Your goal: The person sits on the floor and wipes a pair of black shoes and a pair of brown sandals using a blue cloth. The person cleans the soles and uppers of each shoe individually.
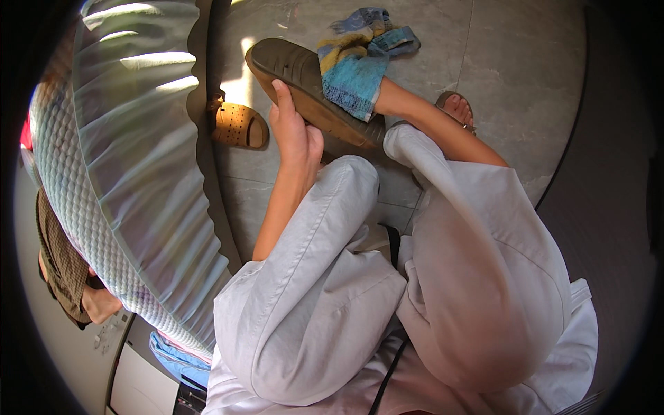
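My left hand (293, 127) grips the side of a large brown shoe or sandal (290, 65) near its middle, the thumb lying along its tan sole edge. A blue, teal and yellow terry towel (353, 78) drapes over the other side of the shoe. My right forearm reaches to the towel, which covers my right hand; its fingers are hidden. Part of the towel hangs loosely beyond the shoe, over the grey floor tiles.
A perforated tan clog (241, 126) lies on the floor by the bed's ruffled skirt (145, 155). My sandalled foot (458, 110) rests beyond my right forearm. Another person's bare foot (101, 305) shows at far left. Folded blue cloth (179, 360) lies at lower left.
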`<control>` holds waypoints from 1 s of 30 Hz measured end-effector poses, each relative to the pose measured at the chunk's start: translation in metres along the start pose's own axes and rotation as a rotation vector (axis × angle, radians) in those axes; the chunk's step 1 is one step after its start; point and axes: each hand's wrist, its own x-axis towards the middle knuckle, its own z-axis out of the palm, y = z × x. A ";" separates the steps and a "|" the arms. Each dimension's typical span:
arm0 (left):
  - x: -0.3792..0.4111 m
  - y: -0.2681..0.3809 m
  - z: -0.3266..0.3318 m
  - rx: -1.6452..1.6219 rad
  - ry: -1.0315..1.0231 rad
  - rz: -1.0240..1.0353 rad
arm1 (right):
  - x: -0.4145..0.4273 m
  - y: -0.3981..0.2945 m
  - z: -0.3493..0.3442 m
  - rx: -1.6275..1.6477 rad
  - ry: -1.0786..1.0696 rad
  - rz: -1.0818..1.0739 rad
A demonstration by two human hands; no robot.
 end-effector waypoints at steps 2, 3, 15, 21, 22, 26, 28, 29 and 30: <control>0.000 0.001 -0.001 -0.012 -0.008 -0.002 | 0.003 0.000 -0.001 -0.004 -0.013 0.039; -0.001 0.004 -0.003 -0.011 -0.011 0.005 | 0.009 -0.016 -0.008 0.008 -0.030 0.087; -0.005 0.004 0.002 0.017 -0.018 0.022 | 0.017 -0.027 -0.010 -0.567 0.070 -0.125; -0.005 0.003 0.001 0.035 0.016 0.032 | 0.033 -0.033 0.000 -0.540 -0.115 0.234; -0.005 0.002 0.004 0.055 0.010 0.044 | 0.017 -0.024 0.011 -0.323 0.087 -0.077; -0.005 -0.002 0.009 0.077 -0.052 0.086 | 0.006 -0.032 0.023 -0.122 0.312 0.058; -0.009 -0.003 0.011 0.131 -0.079 0.093 | 0.015 -0.022 0.020 -0.206 0.458 -0.040; -0.011 -0.005 0.013 0.158 -0.094 0.096 | 0.021 -0.016 0.018 -0.249 0.531 -0.089; -0.012 -0.011 0.009 0.194 -0.095 0.107 | 0.031 -0.025 0.006 -0.153 0.548 0.028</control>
